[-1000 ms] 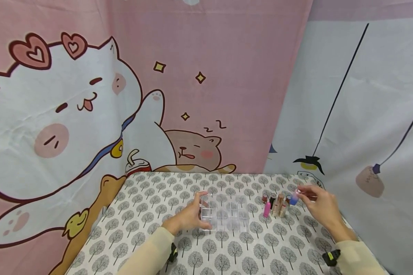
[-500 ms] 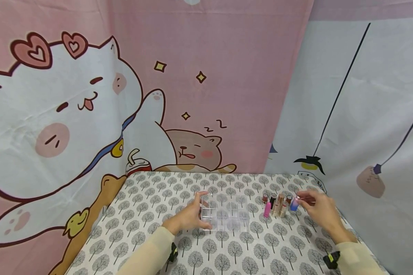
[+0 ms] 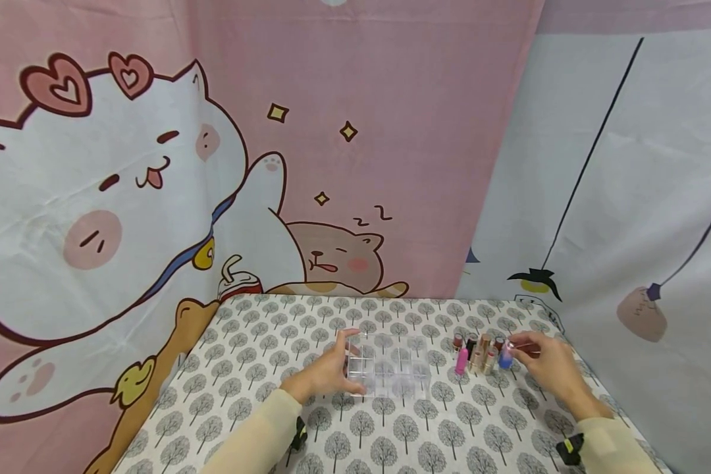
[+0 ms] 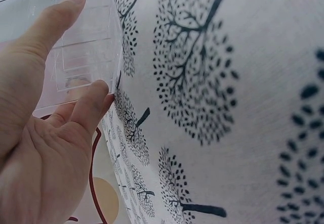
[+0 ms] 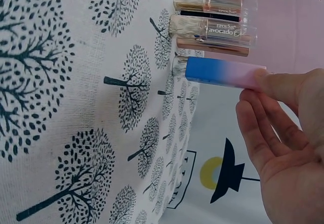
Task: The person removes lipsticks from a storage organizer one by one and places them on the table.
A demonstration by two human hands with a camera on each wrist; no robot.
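My right hand (image 3: 550, 367) pinches the upper end of a blue-and-pink lipstick tube (image 3: 505, 358) between thumb and fingers. The tube is upright beside a group of lipsticks; whether its base touches the cloth I cannot tell. In the right wrist view, the tube (image 5: 217, 72) fades from blue to pink, near clear-capped lipsticks (image 5: 223, 28). My left hand (image 3: 327, 374) holds the left end of a clear compartment organizer (image 3: 391, 368), thumb on the near side and fingers on the far side. The left wrist view shows its clear wall (image 4: 83, 47) between thumb and fingers.
A bright pink tube (image 3: 462, 361) stands at the group's left front. Behind it are dark and brown-capped lipsticks (image 3: 484, 342). A tree-print cloth (image 3: 261, 375) covers the table, and a cartoon curtain (image 3: 391, 164) hangs along its back.
My right hand has lowered the blue-and-pink lipstick tube beside the group, and the tube is now more upright. My left hand stays on the organizer.
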